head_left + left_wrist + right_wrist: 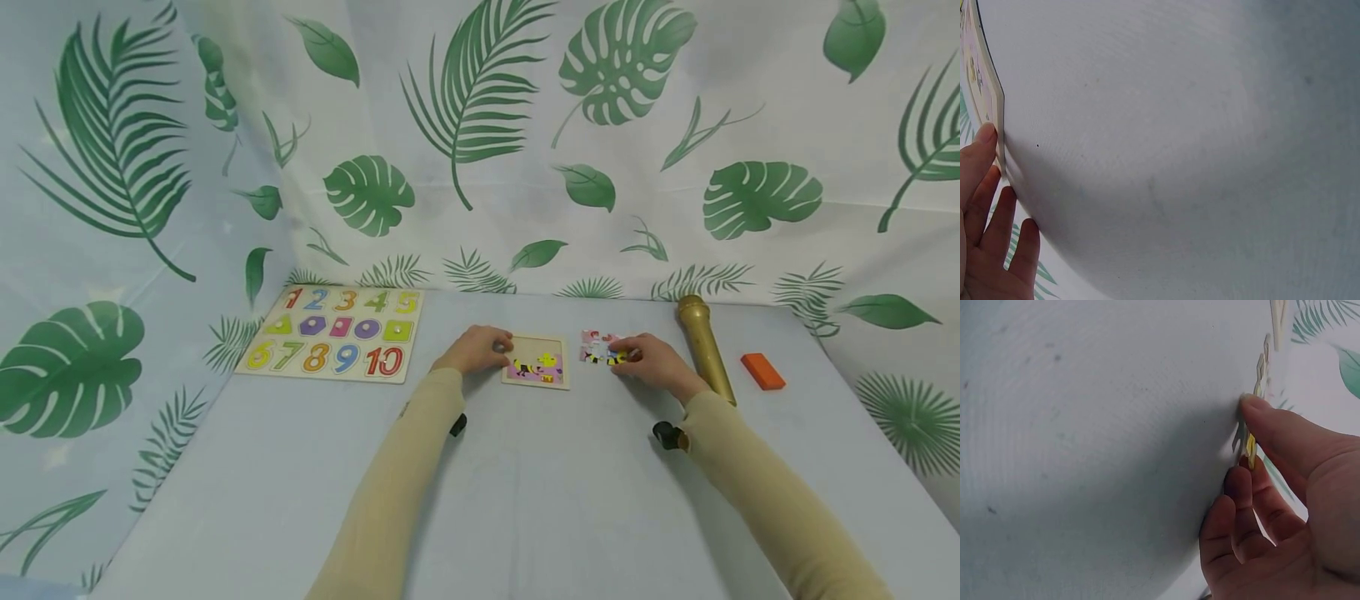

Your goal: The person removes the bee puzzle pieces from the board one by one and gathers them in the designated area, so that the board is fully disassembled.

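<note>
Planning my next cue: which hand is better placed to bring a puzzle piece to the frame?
Probably the right hand: it pinches a puzzle piece beside the loose pieces, while the left hand holds the puzzle frame at its left edge, farther from them.

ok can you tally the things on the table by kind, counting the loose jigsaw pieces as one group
Puzzle boards: 2, the number board and the jigsaw tray
Group of loose jigsaw pieces: 1
Gold microphone: 1
Orange block: 1
Total: 5

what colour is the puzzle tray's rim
The puzzle tray's rim is pale cream, and it shows best in the head view.
</note>
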Available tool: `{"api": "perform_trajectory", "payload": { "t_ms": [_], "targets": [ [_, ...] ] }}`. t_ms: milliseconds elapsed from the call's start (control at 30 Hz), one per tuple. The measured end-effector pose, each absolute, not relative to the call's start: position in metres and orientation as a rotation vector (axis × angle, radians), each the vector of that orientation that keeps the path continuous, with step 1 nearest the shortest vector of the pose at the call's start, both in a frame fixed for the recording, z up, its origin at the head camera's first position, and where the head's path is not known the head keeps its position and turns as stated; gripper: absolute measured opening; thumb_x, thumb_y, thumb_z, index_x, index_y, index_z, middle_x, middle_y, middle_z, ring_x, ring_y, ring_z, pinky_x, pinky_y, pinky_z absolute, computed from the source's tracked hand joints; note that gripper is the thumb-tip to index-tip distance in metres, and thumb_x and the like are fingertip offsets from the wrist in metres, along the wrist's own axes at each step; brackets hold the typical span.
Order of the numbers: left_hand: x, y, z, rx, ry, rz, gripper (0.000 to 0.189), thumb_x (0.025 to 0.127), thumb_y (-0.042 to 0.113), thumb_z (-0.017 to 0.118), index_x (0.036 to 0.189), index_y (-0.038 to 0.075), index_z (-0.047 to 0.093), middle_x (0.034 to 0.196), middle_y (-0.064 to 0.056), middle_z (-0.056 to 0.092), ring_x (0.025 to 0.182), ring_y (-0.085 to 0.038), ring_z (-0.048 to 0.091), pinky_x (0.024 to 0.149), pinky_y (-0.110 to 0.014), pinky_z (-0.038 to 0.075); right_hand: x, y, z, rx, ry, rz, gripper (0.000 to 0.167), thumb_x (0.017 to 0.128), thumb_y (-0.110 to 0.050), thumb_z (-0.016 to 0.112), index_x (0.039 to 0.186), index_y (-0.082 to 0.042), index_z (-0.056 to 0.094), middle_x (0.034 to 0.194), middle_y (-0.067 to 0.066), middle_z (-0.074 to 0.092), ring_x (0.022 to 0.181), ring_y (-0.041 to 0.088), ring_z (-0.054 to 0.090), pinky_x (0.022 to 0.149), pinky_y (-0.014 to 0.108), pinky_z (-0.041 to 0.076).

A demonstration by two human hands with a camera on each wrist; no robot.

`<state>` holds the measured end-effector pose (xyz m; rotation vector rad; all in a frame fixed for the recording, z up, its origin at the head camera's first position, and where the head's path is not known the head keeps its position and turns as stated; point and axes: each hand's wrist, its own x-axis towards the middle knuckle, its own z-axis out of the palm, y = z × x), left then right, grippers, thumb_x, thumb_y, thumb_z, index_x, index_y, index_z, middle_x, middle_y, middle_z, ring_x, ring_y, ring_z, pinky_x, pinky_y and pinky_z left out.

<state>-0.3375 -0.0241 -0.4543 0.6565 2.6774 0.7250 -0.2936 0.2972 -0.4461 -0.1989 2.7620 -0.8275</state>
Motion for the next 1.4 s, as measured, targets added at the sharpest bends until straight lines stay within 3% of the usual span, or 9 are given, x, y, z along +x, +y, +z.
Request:
{"api": "perform_trajectory", "payload": {
  "t_ms": [567, 1400],
  "targets": [
    [-0.3381, -0.0236, -0.4523, 0.683, 2.693, 0.693, 0.034, 0.091, 0.02, 0.071, 0.123, 0.01, 0.068, 0.142, -0.001, 0.054, 0.136, -0.02, 0.044, 0.114, -0.033, 0.032, -0.2952, 0.2979, -0.4462, -0.232, 2.773, -0.813, 0.046, 0.091, -0.018, 0.07, 0.131, 0.002, 0.057, 0.121, 0.025, 0.051, 0.108, 0.039, 0.051, 0.089, 0.051, 0.048],
    [-0.3365, -0.0216, -0.4519, 0.67, 2.693, 0.704, 0.032, 0.09, 0.019, 0.072, 0.122, 0.01, 0.069, 0.143, -0.001, 0.054, 0.136, -0.02, 0.044, 0.114, -0.034, 0.032, -0.2933, 0.3009, -0.4452, -0.229, 2.757, -0.839, 0.047, 0.091, -0.02, 0.069, 0.13, 0.003, 0.058, 0.121, 0.025, 0.052, 0.108, 0.039, 0.051, 0.089, 0.05, 0.048]
  ]
}}
